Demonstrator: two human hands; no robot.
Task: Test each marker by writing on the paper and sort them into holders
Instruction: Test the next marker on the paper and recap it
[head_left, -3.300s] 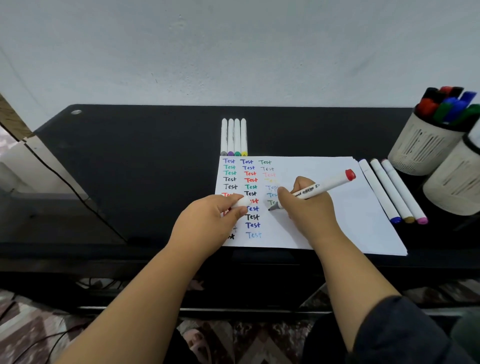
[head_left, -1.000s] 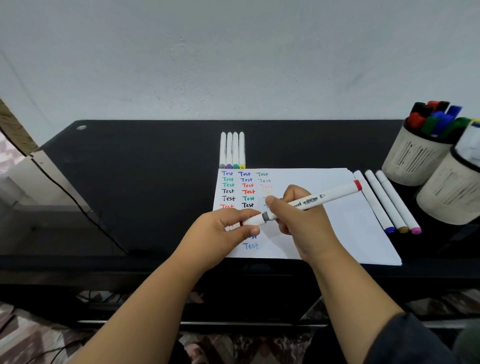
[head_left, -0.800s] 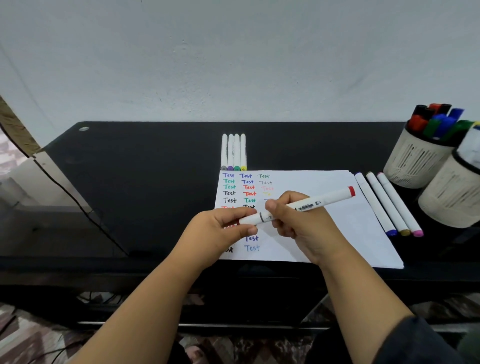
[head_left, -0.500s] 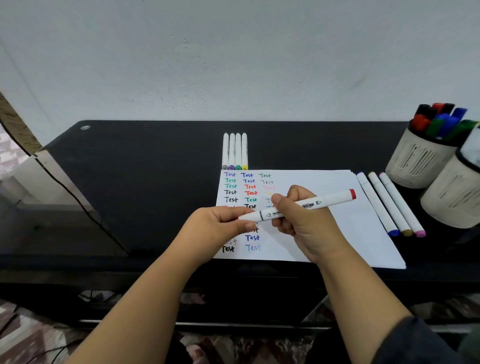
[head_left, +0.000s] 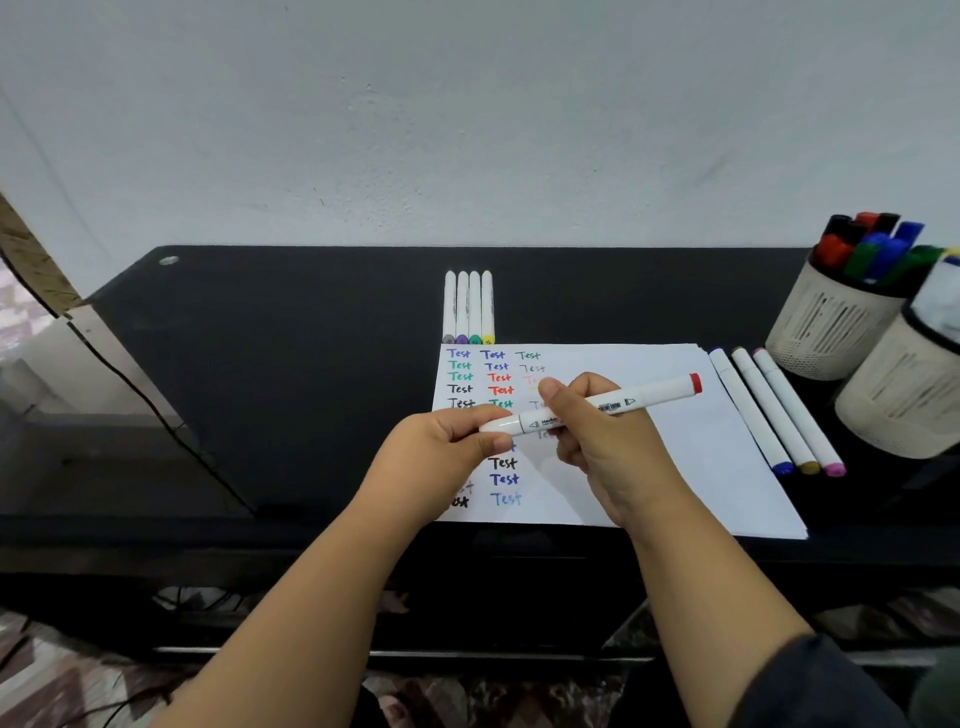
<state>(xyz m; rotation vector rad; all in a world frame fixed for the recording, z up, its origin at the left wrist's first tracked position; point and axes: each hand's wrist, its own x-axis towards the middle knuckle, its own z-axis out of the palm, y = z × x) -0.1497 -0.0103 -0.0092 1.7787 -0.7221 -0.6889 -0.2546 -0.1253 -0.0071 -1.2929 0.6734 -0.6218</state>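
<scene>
On the paper (head_left: 675, 467), "Test" rows

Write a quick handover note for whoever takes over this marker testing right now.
Left hand pinches the cap end of the white marker with a red end; right hand grips its barrel above the white paper.
Done: three columns of "Test" words; it looks capped.
Left: sort it into a beige slotted holder; four markers behind the paper and three on its right lie unsorted.

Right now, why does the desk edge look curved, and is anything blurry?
Head view: the wide-angle lens bows the black desk; the beige slatted holder nearest the right edge looks soft; lighting is even; the writing on the white paper sheet stays sharp.
</scene>
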